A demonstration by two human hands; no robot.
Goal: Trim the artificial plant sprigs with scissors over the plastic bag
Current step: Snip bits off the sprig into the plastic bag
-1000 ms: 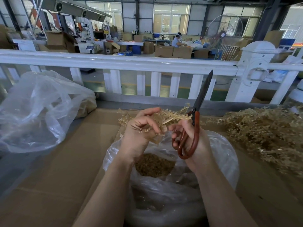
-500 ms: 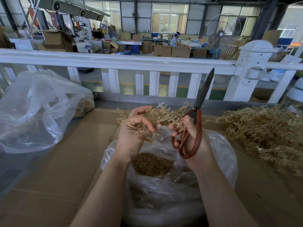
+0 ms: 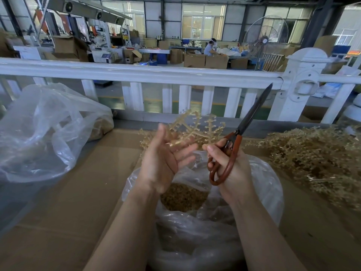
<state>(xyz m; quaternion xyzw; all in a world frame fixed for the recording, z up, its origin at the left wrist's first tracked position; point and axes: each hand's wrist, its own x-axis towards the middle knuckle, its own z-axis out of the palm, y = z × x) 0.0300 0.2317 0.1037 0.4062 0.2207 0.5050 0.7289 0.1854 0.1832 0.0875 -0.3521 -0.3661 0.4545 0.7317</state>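
Left hand (image 3: 164, 159) splayed, sprig (image 3: 197, 130) seemingly loose; right (image 3: 230, 169) grips scissors (image 3: 242, 133).

The left hand (image 3: 163, 159) lies palm-up with fingers spread beneath a tan sprig (image 3: 197, 128), above the clear plastic bag (image 3: 259, 184) holding trimmings. The right hand (image 3: 232, 169) grips red-handled scissors (image 3: 237, 141), blades together, pointing up. Loose sprigs (image 3: 316, 159) pile on the cardboard-covered counter (image 3: 82, 192).

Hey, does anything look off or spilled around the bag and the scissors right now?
Nothing looks spilled. The scissors point blades-up in the right hand, the sprig sits at the open left hand, and trimmings lie inside the plastic bag.
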